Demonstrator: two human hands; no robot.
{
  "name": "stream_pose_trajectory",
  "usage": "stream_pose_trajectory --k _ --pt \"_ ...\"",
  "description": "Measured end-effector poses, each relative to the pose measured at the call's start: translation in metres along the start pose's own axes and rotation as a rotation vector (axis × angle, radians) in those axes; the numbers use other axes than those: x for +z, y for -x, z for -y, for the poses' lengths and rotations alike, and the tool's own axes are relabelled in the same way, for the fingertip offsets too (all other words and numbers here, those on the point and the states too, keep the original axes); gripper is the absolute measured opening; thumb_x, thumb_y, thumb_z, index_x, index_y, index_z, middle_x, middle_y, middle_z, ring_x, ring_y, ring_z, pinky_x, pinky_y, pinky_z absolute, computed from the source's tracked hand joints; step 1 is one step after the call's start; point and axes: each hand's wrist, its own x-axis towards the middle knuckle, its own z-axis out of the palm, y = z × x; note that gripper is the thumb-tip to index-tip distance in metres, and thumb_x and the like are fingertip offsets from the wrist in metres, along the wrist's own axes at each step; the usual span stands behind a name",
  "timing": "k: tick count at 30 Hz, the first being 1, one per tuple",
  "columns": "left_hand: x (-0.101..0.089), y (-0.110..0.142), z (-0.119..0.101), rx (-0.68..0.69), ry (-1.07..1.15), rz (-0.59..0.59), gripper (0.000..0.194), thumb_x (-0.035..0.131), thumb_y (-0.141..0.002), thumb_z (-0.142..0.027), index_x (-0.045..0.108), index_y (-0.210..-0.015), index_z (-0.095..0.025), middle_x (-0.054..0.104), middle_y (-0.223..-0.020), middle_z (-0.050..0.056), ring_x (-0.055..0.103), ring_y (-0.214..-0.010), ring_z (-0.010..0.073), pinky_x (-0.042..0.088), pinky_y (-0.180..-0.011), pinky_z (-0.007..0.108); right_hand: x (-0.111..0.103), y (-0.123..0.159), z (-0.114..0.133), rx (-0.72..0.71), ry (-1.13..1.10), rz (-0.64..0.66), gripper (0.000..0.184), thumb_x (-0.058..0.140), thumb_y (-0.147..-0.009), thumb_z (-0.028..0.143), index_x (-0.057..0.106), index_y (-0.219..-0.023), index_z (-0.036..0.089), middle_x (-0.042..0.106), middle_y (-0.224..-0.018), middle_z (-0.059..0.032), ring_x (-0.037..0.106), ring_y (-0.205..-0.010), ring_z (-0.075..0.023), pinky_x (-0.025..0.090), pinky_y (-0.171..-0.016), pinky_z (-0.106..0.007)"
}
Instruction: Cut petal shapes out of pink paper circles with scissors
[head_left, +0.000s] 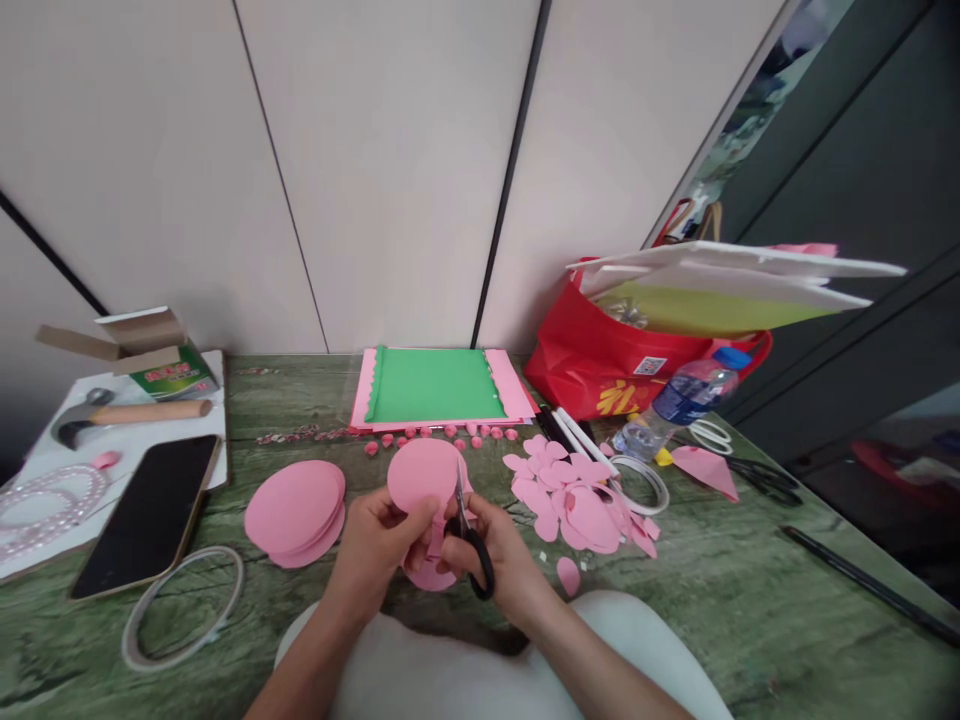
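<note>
Between thumb and fingers my left hand (382, 545) pinches a pink paper circle (421, 472), held up in front of me. My right hand (501, 560) is closed on black-handled scissors (484, 565), whose blades point up along the circle's right edge. Another pink paper piece (431, 577) shows below my fingers; whether it joins the circle is hidden. To the left lies a stack of pink circles (292, 510). Pink flower-shaped cutouts (551, 475) are heaped to the right, with a loose petal (568, 576) nearer me.
Green and pink sheets (439, 385) lie at the back behind small pink rolls (412, 433). Leftward are a phone (150, 515), a hammer (142, 411), a box (169, 365) and a tape roll (184, 610). A red bag (577, 345) and a bottle (679, 405) stand right.
</note>
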Motion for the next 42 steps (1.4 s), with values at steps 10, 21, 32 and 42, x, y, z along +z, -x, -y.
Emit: stream_pose_trajectory --k 10,21,32,42 --pt "0.003 0.000 -0.002 0.098 -0.085 -0.078 0.031 0.067 -0.064 -0.033 0.051 -0.045 -0.014 0.047 -0.033 -0.004 0.039 -0.030 0.0063 0.030 -0.033 0.018 0.004 -0.004 -0.003 -0.019 -0.005 -0.001 0.044 0.078 -0.051 0.035 0.045 -0.076 0.019 0.051 -0.048 0.0077 0.045 -0.044 -0.0093 0.035 -0.046 -0.020" --pt "-0.004 -0.005 0.001 0.062 -0.136 -0.114 0.029 0.066 -0.061 -0.032 0.048 -0.046 -0.014 0.043 -0.034 -0.006 0.034 -0.031 0.0051 0.025 -0.031 0.017 0.005 -0.007 0.009 0.011 -0.001 0.042 0.049 0.081 -0.046 0.025 0.043 -0.077 0.019 0.049 -0.053 0.0088 0.038 -0.046 -0.0058 0.028 -0.046 -0.017" --pt "-0.008 -0.005 0.001 0.017 -0.184 -0.080 0.025 0.065 -0.064 -0.031 0.053 -0.051 -0.014 0.046 -0.034 -0.006 0.036 -0.031 0.0053 0.027 -0.032 0.017 0.000 -0.008 0.003 0.041 -0.041 0.086 0.047 0.081 -0.049 0.029 0.045 -0.077 0.019 0.049 -0.053 0.0080 0.037 -0.045 -0.0054 0.027 -0.041 -0.016" --pt "-0.006 -0.005 0.001 0.016 -0.147 -0.059 0.026 0.064 -0.067 -0.031 0.053 -0.052 -0.014 0.046 -0.034 -0.006 0.038 -0.031 0.0049 0.028 -0.032 0.016 0.001 -0.004 0.008 0.050 -0.025 0.072 0.044 0.080 -0.048 0.031 0.047 -0.075 0.018 0.049 -0.052 0.0079 0.041 -0.042 -0.0054 0.035 -0.040 -0.017"
